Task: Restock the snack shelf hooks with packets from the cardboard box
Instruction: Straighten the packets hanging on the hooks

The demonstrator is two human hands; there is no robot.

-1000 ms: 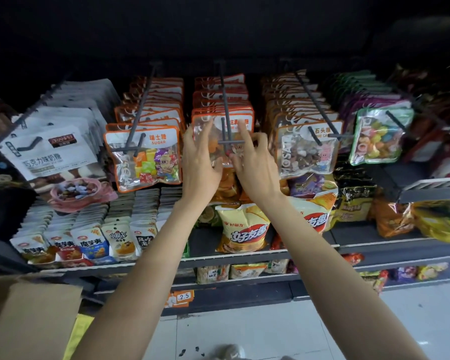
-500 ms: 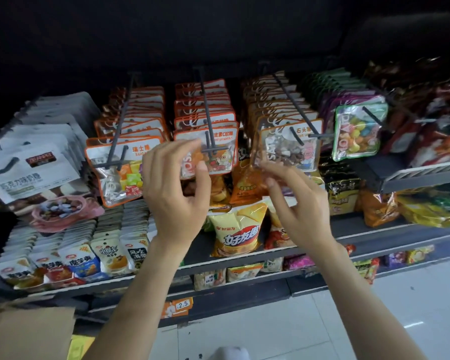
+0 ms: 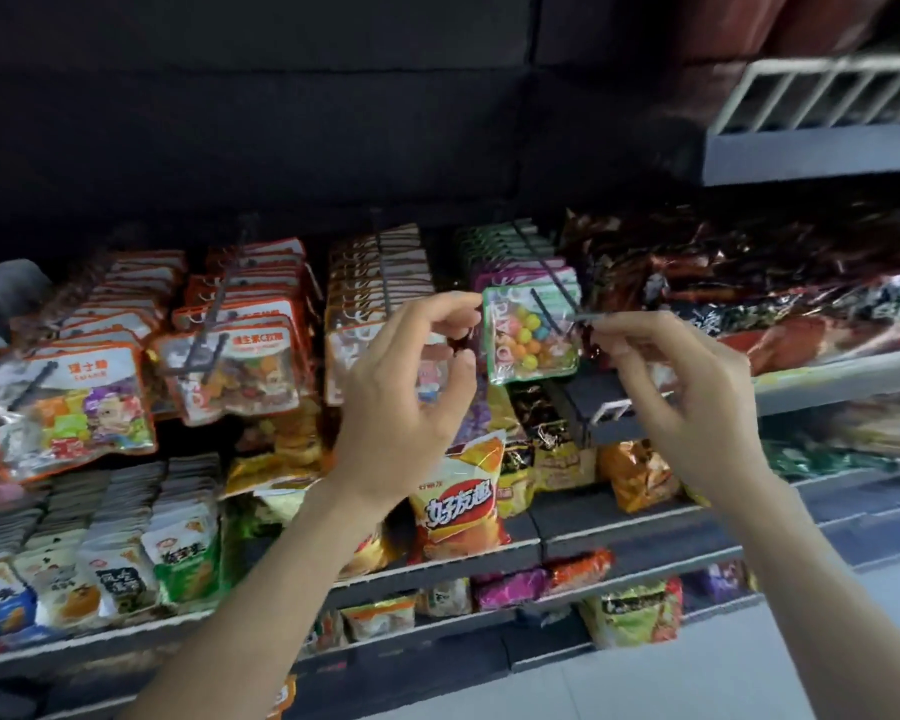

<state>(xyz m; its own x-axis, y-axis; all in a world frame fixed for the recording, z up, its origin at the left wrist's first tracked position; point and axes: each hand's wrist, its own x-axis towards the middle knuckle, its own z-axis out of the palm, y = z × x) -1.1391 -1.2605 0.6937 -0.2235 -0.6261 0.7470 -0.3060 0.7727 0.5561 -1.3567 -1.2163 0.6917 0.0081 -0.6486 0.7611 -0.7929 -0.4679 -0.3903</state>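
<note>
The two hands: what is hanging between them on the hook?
In the head view, a green-edged packet of coloured candy balls hangs between the left hand and the right hand.

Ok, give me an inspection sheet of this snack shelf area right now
Surface: grey shelf, stocked.
Job's things: green-edged candy packet foremost on its hook; cardboard box not seen.
Clutter: orange packets on neighbouring hooks, chip bag below.
Grippers: left hand by the packet's left edge, right hand pinching the hook's tip; contact at left unclear.
Cables: nothing seen.
Surroundings: pale floor.
</note>
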